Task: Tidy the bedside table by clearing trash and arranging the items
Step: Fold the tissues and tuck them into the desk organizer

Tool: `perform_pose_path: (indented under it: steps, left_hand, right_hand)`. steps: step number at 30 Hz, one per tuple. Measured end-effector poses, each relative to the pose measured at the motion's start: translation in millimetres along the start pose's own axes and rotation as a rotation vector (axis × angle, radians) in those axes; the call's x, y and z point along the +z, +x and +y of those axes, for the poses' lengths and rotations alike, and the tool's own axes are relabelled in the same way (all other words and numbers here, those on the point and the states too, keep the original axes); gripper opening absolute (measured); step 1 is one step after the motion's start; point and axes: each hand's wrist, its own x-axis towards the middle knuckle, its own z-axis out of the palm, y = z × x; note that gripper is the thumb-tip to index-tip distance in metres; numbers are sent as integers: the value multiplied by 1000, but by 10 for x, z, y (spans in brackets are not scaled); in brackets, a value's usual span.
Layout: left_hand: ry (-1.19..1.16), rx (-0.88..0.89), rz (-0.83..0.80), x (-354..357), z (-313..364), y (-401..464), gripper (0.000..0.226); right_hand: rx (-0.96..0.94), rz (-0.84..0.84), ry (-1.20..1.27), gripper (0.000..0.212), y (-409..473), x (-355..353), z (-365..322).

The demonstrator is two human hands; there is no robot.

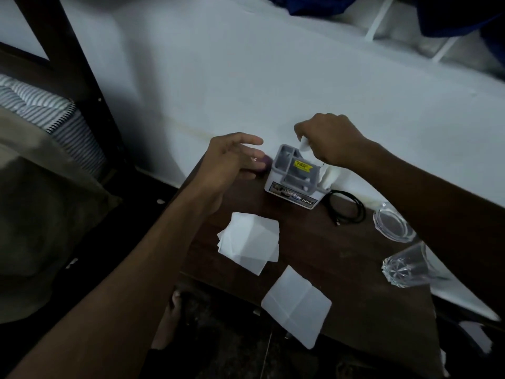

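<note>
The right hand pinches a soft, light white tissue beside the grey plastic organiser box; the left hand hovers open. The tissue looks easily torn, so it is best gathered loosely.

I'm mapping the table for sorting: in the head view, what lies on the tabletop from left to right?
Stacked tissues → grey organizer box → black cable → clear glass lid.
</note>
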Motion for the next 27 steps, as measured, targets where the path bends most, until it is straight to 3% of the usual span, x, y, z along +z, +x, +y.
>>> perform_pose_path:
  steps: [6,15,19,21,23,25,27]
  left_hand:
    - [8,-22,-8,-16,-1,4,34]
    - [107,-35,5,17,-15,-26,27]
    - [443,83,-5,-21,-94,-45,25]
    - [701,145,-94,-9,-176,-66,24]
    - [975,116,-156,7,-307,-56,20]
    - [1099,11,-152,-1,-474,-55,23]
    - [1128,-91,-128,1,-632,-95,34]
  right_hand:
    - [31,-9,80,30,28,-49,82]
    - [-131,-105,-145,36,-39,128,-79]
    - [-129,82,-189,55,-365,-289,-255]
    - [-32,212,-76,51,-726,-454,-395]
    - [97,222,187,40,-1227,-373,-645]
    - [219,42,478,26,-1755,-21,-936]
    - [335,-191,648,27,-2183,396,-1184]
